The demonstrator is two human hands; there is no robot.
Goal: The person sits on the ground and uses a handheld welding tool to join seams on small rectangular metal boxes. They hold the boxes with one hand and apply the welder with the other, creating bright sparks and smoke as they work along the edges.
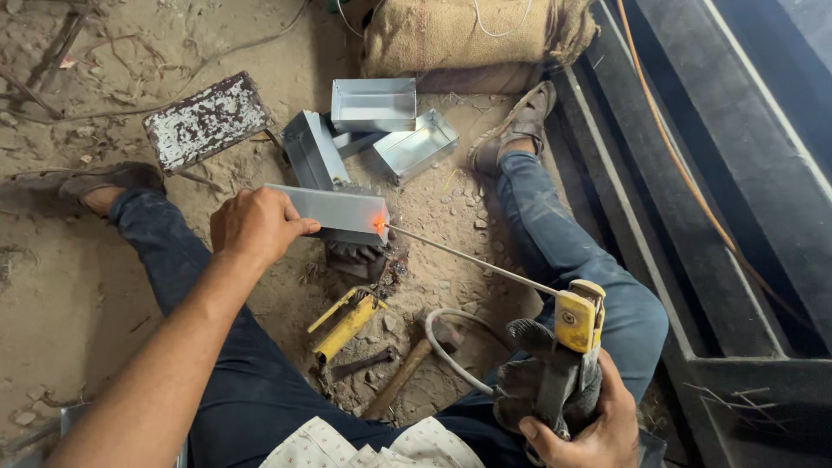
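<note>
At the left, the left hand is gripping the near-left end of a thin sheet-metal box, steadying it on the dirt floor between the legs. The box looks light, stiff and sharp-edged, and is probably heating near the glowing spot, so holding it away from the glow seems wise. At the right, the right hand is clenching a yellow electrode holder, its welding rod touching the box's right corner.

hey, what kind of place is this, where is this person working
Most likely an informal outdoor welding or metalwork spot. The person sits on bare dirt ground; the left hand steadies a metal box, while the right hand holds an electrode holder whose rod glows at the box. More boxes lie nearby.
</note>
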